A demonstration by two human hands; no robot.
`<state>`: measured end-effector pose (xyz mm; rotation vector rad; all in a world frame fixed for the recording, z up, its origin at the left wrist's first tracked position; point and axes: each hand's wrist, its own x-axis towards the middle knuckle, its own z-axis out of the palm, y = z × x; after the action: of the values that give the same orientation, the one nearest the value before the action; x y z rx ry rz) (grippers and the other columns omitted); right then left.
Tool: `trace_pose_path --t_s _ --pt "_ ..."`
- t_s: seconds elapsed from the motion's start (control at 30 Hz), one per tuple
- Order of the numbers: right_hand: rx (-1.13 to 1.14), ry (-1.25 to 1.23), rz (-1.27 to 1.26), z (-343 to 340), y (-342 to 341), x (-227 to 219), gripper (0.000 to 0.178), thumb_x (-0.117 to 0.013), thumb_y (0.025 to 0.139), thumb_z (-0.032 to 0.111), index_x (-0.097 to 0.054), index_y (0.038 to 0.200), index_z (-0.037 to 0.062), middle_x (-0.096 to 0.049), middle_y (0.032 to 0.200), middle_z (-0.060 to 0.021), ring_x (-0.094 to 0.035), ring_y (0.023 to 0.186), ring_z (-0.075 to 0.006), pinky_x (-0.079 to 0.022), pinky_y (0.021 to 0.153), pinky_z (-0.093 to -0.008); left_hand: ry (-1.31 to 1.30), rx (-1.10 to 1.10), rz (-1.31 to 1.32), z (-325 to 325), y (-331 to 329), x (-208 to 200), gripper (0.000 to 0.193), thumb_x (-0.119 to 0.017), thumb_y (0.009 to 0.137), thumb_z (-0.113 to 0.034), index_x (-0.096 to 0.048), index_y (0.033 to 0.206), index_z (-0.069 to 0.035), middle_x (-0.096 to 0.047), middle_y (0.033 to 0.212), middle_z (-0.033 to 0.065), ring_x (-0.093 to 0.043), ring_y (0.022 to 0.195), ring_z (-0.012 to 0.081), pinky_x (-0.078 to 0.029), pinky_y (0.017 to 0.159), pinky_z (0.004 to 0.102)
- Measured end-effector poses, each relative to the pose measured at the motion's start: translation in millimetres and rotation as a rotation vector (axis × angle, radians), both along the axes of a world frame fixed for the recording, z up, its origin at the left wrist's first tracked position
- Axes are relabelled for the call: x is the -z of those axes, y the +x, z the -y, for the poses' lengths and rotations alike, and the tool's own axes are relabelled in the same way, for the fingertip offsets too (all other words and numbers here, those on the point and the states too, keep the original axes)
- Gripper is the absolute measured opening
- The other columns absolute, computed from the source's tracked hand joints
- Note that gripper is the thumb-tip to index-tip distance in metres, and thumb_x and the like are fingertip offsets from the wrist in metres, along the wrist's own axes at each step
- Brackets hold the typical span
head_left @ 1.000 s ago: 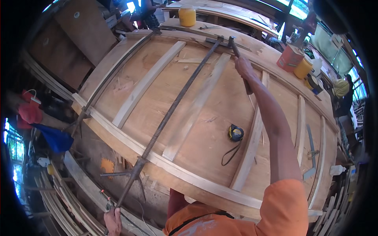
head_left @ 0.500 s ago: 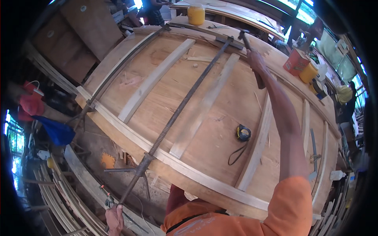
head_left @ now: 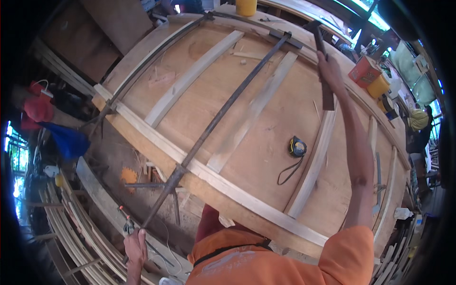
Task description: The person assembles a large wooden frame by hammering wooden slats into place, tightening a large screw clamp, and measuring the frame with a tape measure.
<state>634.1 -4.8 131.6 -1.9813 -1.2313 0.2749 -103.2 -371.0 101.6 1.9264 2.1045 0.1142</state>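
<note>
At the lower left my left hand (head_left: 136, 247) is wrapped around the near end of a long metal bar clamp (head_left: 228, 105). The clamp spans a wooden panel frame (head_left: 266, 207), its far jaw by a dark block (head_left: 286, 40) on the far rail. My right arm stretches over the frame, and my right hand (head_left: 331, 75) grips a hammer (head_left: 327, 100) by its handle. The hammer's head is up near the far rail, right of the clamp's jaw. A tape measure (head_left: 297, 147) with a strap lies on the panel between two cross slats.
A second bar clamp (head_left: 156, 59) crosses the frame's left end. Yellow tubs (head_left: 246, 6) and a red tin (head_left: 365, 71) stand along the far side. Long wood strips (head_left: 71, 228) are stacked at lower left. Someone with a blue cloth (head_left: 68, 141) is at the left.
My right hand has carried the hammer to the right, away from the clamp's far jaw. My left hand stays on the clamp's end. The whole view has shifted slightly.
</note>
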Motion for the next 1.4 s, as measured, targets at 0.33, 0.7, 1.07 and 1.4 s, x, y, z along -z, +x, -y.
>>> trace_pose_path --t_s 0.33,0.7,1.07,1.4 --pt "-0.297 -0.173 -0.216 144.6 -132.1 -60.6 0.039 -0.063 0.106 0.046 -0.066 0.111 0.0072 -0.058 0.078 0.0028 -0.055 0.057 -0.0055 -0.043 0.051 -0.0230 -0.096 -0.096 -0.032 -4.7 -7.1 6.0 0.050 -0.047 0.111 -0.044 -0.064 0.091 -0.002 -0.065 0.077 0.0288 -0.064 0.081 0.0545 -0.047 0.072 0.0611" --pt "-0.511 -0.322 -0.075 263.4 -203.3 -33.3 0.048 -0.067 0.103 0.029 -0.062 0.142 0.0013 -0.054 0.079 0.0001 -0.053 0.067 -0.0109 -0.042 0.061 -0.0315 -0.130 -0.111 -0.038 5.4 -12.8 2.4 0.060 -0.043 0.111 -0.054 -0.064 0.093 -0.001 -0.065 0.074 0.0274 -0.066 0.082 0.0528 -0.049 0.074 0.0599" --pt "-0.327 -0.345 0.568 312.3 -187.5 74.3 0.061 -0.066 0.098 0.012 -0.050 0.156 0.0065 -0.067 0.109 -0.0271 -0.068 0.092 -0.0461 -0.053 0.081 -0.0527 -0.242 0.085 0.232 -20.1 -24.1 -9.6 0.038 -0.052 0.112 -0.034 -0.054 0.118 0.003 -0.068 0.095 0.0261 -0.067 0.092 0.0467 -0.051 0.082 0.0534" --pt "-0.229 0.122 0.461 330.8 -360.8 75.5 0.037 -0.068 0.099 0.015 -0.067 0.133 -0.0002 -0.070 0.104 -0.0227 -0.069 0.092 -0.0422 -0.055 0.086 -0.0463 0.238 0.476 0.600 -64.0 -38.8 -19.5 0.079 -0.072 0.098 -0.021 -0.028 0.155 0.013 -0.044 0.149 0.0330 -0.046 0.140 0.0396 -0.033 0.122 0.0488"
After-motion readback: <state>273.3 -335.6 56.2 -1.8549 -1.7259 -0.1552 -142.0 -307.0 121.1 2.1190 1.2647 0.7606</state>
